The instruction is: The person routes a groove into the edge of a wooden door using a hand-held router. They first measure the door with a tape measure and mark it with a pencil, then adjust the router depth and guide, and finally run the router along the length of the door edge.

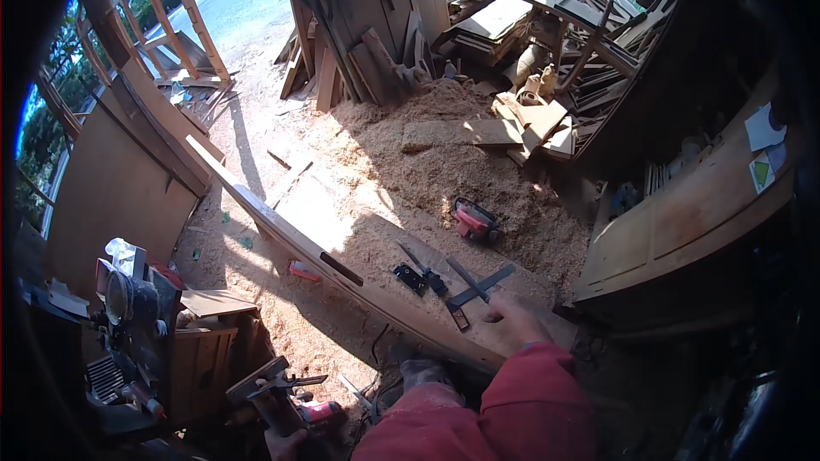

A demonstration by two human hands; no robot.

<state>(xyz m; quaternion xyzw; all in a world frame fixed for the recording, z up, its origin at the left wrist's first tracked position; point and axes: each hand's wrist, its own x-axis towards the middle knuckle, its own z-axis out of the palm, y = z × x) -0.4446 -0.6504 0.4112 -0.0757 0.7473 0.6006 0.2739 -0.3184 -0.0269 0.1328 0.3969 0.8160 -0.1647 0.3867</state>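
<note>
My right hand [510, 321], at the end of a red sleeve, reaches over the long wooden board with its fingers curled. It is right at the near end of a narrow dark flat bar [466, 278]; whether it grips the bar I cannot tell. Under the bar lies a try square with a dark blade [495, 281]. Left of them are a black rectangular plate [410, 279] and a dark slim tool [434, 282]. Down in shadow, my left hand [286, 444] is closed on a dark tool [275, 403] whose kind is unclear; a red tool body [319, 411] shows beside it.
The long board [282, 228] has a slot [341, 269] cut in its edge. A red power tool [475, 220] sits in wood shavings [478, 172] beyond. Stacked boards [495, 21] and planks [376, 60] stand behind. A wooden cabinet panel [683, 222] is on the right, machinery [132, 307] on the left.
</note>
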